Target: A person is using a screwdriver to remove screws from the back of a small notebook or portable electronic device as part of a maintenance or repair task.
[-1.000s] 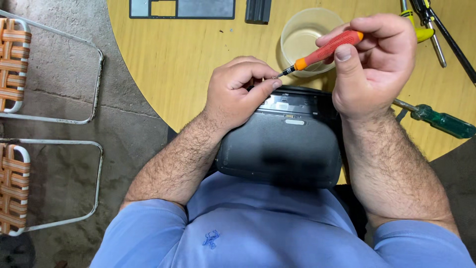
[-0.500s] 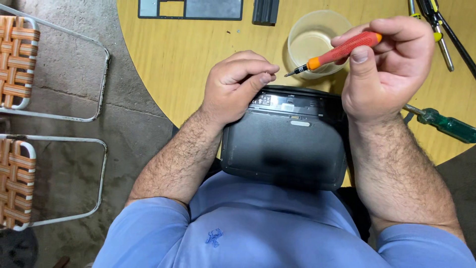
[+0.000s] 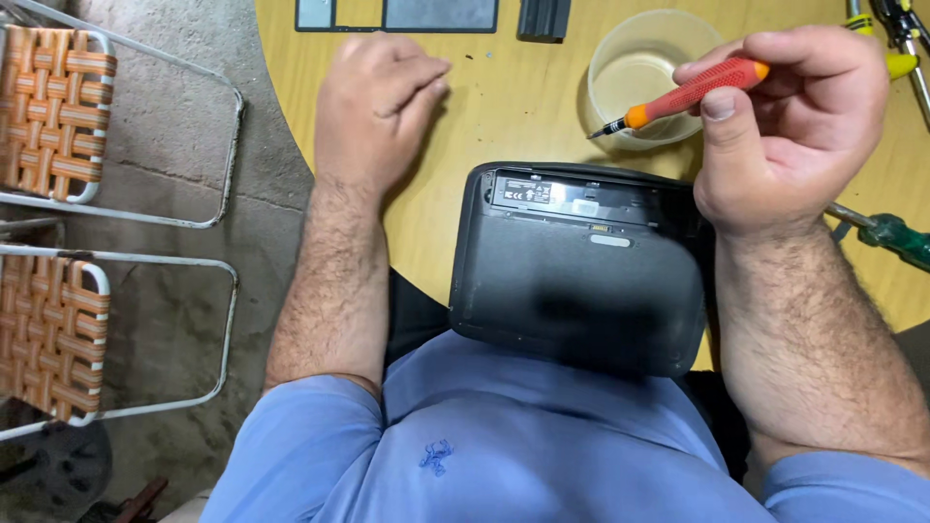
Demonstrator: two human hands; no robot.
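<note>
A black laptop-like device (image 3: 581, 281) lies bottom side up at the near edge of the round yellow table (image 3: 484, 107), partly over my lap. My right hand (image 3: 785, 126) holds a small screwdriver with an orange-red handle (image 3: 693, 92), its tip pointing left over a clear plastic cup (image 3: 639, 73). My left hand (image 3: 378, 107) rests palm down on the table, left of the device, its fingers loosely curled and reaching toward the far edge. Whether it holds anything small is hidden.
Dark flat panels (image 3: 397, 15) and a small black block (image 3: 542, 19) lie at the table's far edge. A green-handled screwdriver (image 3: 896, 237) and yellow-handled tools (image 3: 886, 39) lie on the right. Two folding chairs with woven orange seats (image 3: 48, 107) stand on the concrete floor at left.
My left hand has left the device's top edge and moved up and left onto the table. The right hand with the screwdriver has lifted slightly away from the device.
</note>
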